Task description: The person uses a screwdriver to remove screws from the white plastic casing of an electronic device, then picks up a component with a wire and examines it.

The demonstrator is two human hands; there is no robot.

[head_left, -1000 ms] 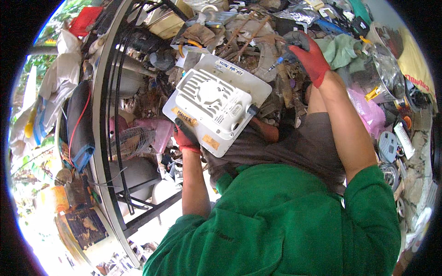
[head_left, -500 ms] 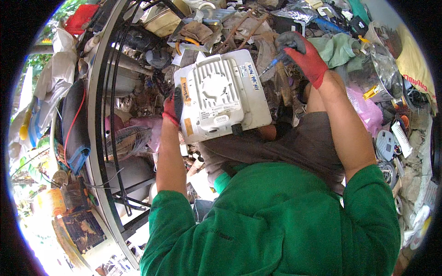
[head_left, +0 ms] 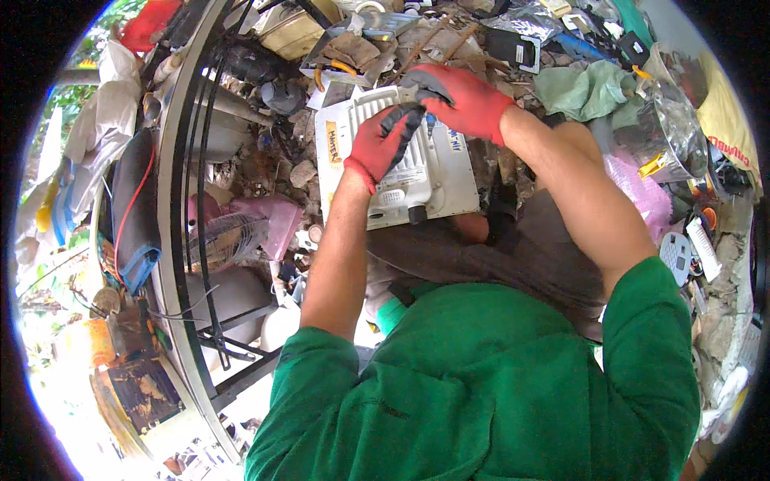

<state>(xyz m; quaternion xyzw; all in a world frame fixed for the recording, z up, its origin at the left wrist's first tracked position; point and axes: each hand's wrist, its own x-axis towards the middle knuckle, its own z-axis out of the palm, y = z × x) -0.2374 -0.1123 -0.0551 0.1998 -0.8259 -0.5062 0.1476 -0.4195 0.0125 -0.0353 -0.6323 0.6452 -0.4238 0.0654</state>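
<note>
A white, square electronic device (head_left: 455, 172) with a finned housing and handwritten labels rests across my lap. My left hand (head_left: 385, 140), in a red glove with dark fingertips, is above its housing, with fingers pinched together; what they hold, if anything, is hidden. My right hand (head_left: 467, 103), gloved alike, is curled above the device's far right corner, its fingertips close to the left ones. A small blue part of the screwdriver (head_left: 431, 122) shows below the right hand; its tip and most of its length are hidden.
To the left stands a metal frame (head_left: 170, 176) with black bars. Ahead lies a heap of scrap, with orange-handled pliers (head_left: 343, 67), a black box (head_left: 512, 50) and a green cloth (head_left: 584, 88). A clear plastic bag (head_left: 670, 132) is at the right.
My left hand has left the device's left edge and moved over its housing. My right hand has come left from beside the device to meet it. The device has shifted slightly right.
</note>
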